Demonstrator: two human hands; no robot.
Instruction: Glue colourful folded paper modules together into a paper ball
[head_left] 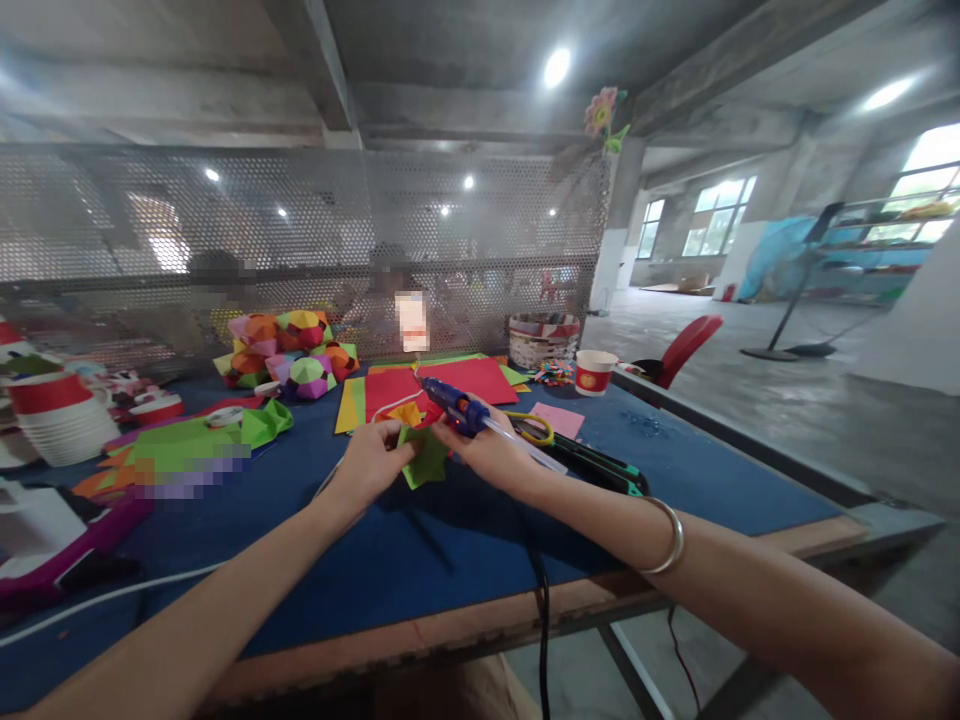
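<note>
My left hand (369,462) pinches a folded paper piece (424,458), bright green with orange and red parts showing at its top. Close beside it, my right hand (491,452) is closed around a blue glue gun (455,405), whose handle the hand mostly hides. The right fingertips are near or against the folded paper; I cannot tell whether they touch it. A clear glue stick (529,445) juts from the back of the gun over the hand. The nozzle points away and to the left, above the paper piece.
Behind my hands lie red paper sheets (480,380). Scissors with yellow handles (534,428) and a black-green tool (604,468) lie rightward, near a paper cup (596,372) and a woven basket (544,340). Folded paper balls (309,375) and stacked cups (64,418) stand left. A black cable (544,600) hangs over the edge.
</note>
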